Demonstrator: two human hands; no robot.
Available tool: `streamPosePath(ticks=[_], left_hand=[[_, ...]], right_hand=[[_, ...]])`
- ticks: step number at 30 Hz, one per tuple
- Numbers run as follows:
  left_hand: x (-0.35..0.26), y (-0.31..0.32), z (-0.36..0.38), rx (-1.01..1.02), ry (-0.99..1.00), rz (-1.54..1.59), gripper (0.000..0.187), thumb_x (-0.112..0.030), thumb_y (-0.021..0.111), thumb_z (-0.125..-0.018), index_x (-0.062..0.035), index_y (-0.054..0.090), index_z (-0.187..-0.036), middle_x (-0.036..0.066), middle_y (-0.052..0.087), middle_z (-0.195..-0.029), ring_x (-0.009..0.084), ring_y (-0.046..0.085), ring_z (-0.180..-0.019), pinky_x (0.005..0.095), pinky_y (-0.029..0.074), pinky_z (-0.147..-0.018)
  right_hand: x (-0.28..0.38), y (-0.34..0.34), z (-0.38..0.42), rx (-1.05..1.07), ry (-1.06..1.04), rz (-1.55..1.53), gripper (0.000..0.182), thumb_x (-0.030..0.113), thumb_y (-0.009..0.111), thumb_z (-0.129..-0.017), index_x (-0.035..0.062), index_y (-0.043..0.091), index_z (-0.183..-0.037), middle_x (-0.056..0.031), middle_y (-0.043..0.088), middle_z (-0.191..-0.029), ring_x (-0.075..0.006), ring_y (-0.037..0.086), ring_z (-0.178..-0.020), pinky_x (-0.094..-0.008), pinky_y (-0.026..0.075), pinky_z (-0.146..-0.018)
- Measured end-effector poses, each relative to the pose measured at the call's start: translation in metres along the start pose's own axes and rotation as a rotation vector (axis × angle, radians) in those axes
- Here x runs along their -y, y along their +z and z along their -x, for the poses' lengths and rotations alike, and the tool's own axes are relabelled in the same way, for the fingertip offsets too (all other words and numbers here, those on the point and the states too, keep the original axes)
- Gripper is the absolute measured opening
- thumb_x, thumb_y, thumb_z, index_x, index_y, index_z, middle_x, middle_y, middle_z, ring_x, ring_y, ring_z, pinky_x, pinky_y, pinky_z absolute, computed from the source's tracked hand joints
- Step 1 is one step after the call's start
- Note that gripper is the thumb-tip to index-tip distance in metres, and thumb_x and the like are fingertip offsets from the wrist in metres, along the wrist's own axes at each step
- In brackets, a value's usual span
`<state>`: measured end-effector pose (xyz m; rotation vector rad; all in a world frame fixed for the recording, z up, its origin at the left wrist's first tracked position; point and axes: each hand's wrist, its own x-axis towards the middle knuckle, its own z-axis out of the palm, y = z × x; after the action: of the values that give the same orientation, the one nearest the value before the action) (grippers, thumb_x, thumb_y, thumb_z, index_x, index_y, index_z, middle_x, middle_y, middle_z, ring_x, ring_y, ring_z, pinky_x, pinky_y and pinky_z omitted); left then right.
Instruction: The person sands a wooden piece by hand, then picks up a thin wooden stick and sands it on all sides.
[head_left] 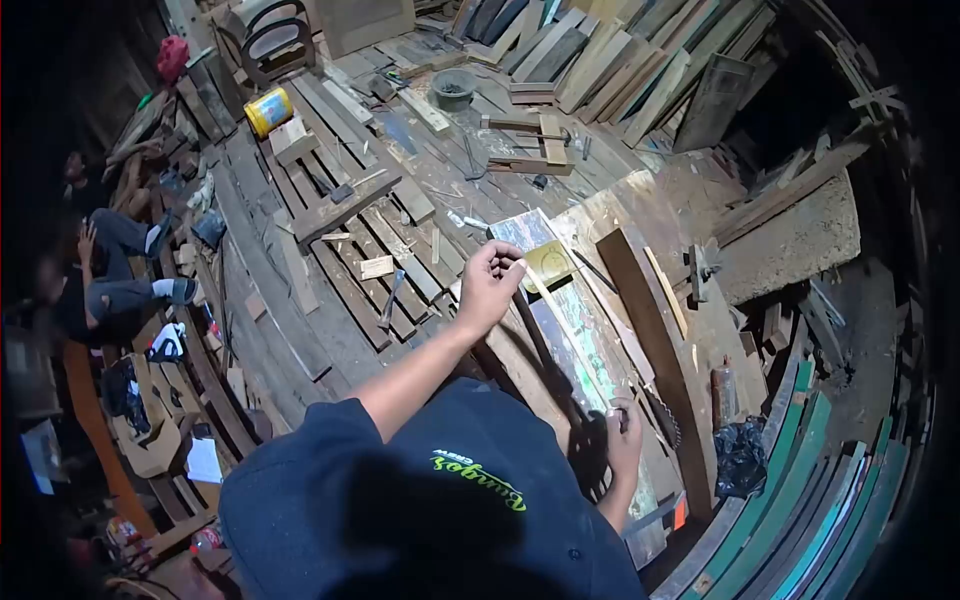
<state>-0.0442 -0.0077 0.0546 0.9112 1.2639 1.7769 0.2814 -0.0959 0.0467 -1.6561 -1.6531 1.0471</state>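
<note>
A thin, pale wooden strip [567, 328] stretches between my two hands above a paint-stained board [545, 312]. My left hand [492, 287] pinches its far end between thumb and fingers. Its near end is at the fingers of my right hand [624, 436], which are curled closed on it. Just past my left hand, a flat yellowish piece [549, 266] with a round mark lies on the board. A long brown beam [655, 365] runs along the right of the strip.
Planks [330, 225] cover the floor to the left, with a yellow bucket [268, 112] and a grey bucket [454, 90] farther off. A wooden frame [527, 165] lies ahead. A black plastic bag [740, 457] sits at right. A person [125, 240] is at far left.
</note>
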Motion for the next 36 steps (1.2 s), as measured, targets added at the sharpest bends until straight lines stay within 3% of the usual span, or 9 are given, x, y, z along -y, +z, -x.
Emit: streamPosePath(ticks=[4, 9, 12, 13, 16, 19, 25, 29, 36], left_hand=[[0.005, 0.000, -0.008, -0.033, 0.087, -0.135, 0.011, -0.004, 0.065, -0.088, 0.0000, 0.059, -0.097, 0.000, 0.059, -0.081, 0.0040, 0.053, -0.070, 0.0208, 0.045, -0.063], [0.009, 0.003, -0.013, 0.062, 0.081, -0.129, 0.015, -0.007, 0.064, -0.089, -0.0004, 0.059, -0.101, 0.000, 0.060, -0.083, 0.0040, 0.053, -0.071, 0.0215, 0.046, -0.063], [0.018, 0.005, -0.012, 0.259, 0.090, -0.168, 0.036, -0.005, 0.061, -0.091, 0.0006, 0.048, -0.124, 0.009, 0.065, -0.110, 0.0120, 0.060, -0.100, 0.0267, 0.047, -0.088], [0.020, 0.004, -0.013, 0.369, 0.098, -0.280, 0.053, -0.018, 0.068, -0.088, 0.0007, 0.045, -0.132, 0.017, 0.058, -0.125, 0.0236, 0.057, -0.115, 0.0355, 0.043, -0.100], [0.046, 0.004, -0.008, 0.694, 0.402, -0.960, 0.098, -0.046, 0.074, -0.077, 0.0010, 0.025, -0.148, 0.026, 0.030, -0.151, 0.0406, 0.024, -0.143, 0.0463, 0.017, -0.119], [0.071, 0.007, -0.001, 0.873, 0.418, -0.962, 0.095, -0.043, 0.075, -0.077, 0.0014, 0.028, -0.146, 0.024, 0.032, -0.150, 0.0384, 0.027, -0.142, 0.0470, 0.018, -0.120], [0.075, 0.010, -0.025, 0.703, 0.420, -0.707, 0.056, -0.013, 0.074, -0.074, -0.0056, 0.058, -0.127, 0.017, 0.060, -0.127, 0.0349, 0.056, -0.117, 0.0426, 0.043, -0.102], [0.084, 0.000, -0.054, 0.766, 0.349, -0.680, 0.051, -0.014, 0.074, -0.074, -0.0051, 0.061, -0.123, 0.017, 0.061, -0.127, 0.0338, 0.058, -0.114, 0.0412, 0.043, -0.103], [0.078, 0.004, -0.059, 0.756, 0.646, -0.979, 0.045, -0.024, 0.070, -0.081, -0.0069, 0.058, -0.120, 0.011, 0.057, -0.125, 0.0336, 0.047, -0.123, 0.0456, 0.033, -0.106]], right_hand=[[-0.001, 0.005, -0.001, 0.025, -0.171, 0.030, 0.020, 0.008, 0.057, -0.090, 0.0003, 0.062, -0.107, -0.0100, 0.064, -0.092, -0.0166, 0.060, -0.087, -0.0294, 0.047, -0.080], [-0.005, 0.002, 0.000, 0.067, 0.016, 0.030, 0.020, 0.012, 0.055, -0.094, -0.0008, 0.062, -0.108, -0.0105, 0.064, -0.092, -0.0174, 0.060, -0.087, -0.0306, 0.047, -0.081], [-0.027, -0.001, 0.006, 0.038, 0.049, -0.214, 0.020, 0.012, 0.054, -0.096, -0.0025, 0.061, -0.106, -0.0010, 0.057, -0.087, -0.0120, 0.053, -0.081, -0.0260, 0.044, -0.074], [-0.020, -0.006, 0.009, 0.059, 0.137, -0.192, 0.017, 0.012, 0.052, -0.097, -0.0004, 0.061, -0.104, -0.0002, 0.056, -0.091, -0.0087, 0.050, -0.082, -0.0237, 0.041, -0.072], [-0.023, 0.003, 0.014, -0.041, 0.195, -0.390, 0.014, 0.013, 0.050, -0.099, 0.0030, 0.058, -0.105, 0.0019, 0.054, -0.083, -0.0068, 0.048, -0.074, -0.0233, 0.039, -0.066], [-0.027, 0.005, 0.013, 0.057, 0.234, -0.374, 0.013, 0.017, 0.052, -0.100, 0.0052, 0.057, -0.104, 0.0049, 0.052, -0.077, -0.0056, 0.046, -0.068, -0.0232, 0.038, -0.061], [-0.013, 0.017, 0.017, 0.147, 0.407, -0.185, 0.019, 0.020, 0.053, -0.098, 0.0043, 0.056, -0.088, 0.0010, 0.051, -0.069, -0.0087, 0.047, -0.065, -0.0258, 0.039, -0.060], [-0.030, 0.025, 0.012, 0.107, 0.376, -0.200, 0.021, 0.019, 0.052, -0.098, 0.0016, 0.056, -0.086, -0.0003, 0.051, -0.070, -0.0098, 0.048, -0.068, -0.0272, 0.040, -0.063], [-0.046, 0.046, 0.007, 0.084, 0.168, 0.009, 0.034, 0.030, 0.051, -0.100, 0.0002, 0.059, -0.084, -0.0009, 0.051, -0.069, -0.0101, 0.048, -0.068, -0.0280, 0.040, -0.063]])
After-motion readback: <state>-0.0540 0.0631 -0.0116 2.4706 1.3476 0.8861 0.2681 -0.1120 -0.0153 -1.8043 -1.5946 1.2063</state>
